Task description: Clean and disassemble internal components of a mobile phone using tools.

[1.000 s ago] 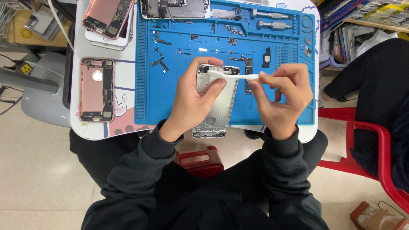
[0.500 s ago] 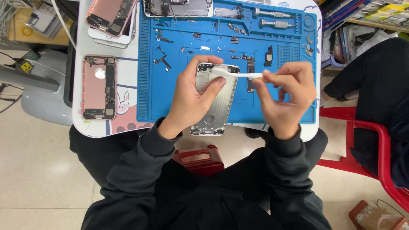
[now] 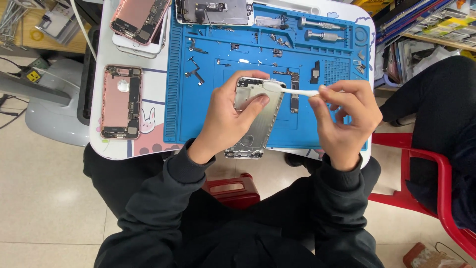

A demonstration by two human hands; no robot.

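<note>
My left hand [image 3: 229,115] grips an empty silver phone housing [image 3: 258,130], tilted above the near edge of the blue work mat [image 3: 198,119]. My right hand [image 3: 343,113] pinches a white brush-like tool [image 3: 292,91] by its handle. The tool's head rests on the top corner of the housing, beside my left fingers. Small phone parts and screws lie scattered on the mat behind the hands.
An opened pink phone [image 3: 120,102] lies on the white table at the left, another [image 3: 140,18] at the top left. A silver phone chassis [image 3: 214,11] and two screwdrivers [image 3: 322,30] sit at the mat's far edge. A red chair [image 3: 426,168] and a seated person's dark-clothed leg [image 3: 436,99] are at the right.
Both hands have held nearly still. The tool's head shifted slightly along the housing's top edge.
</note>
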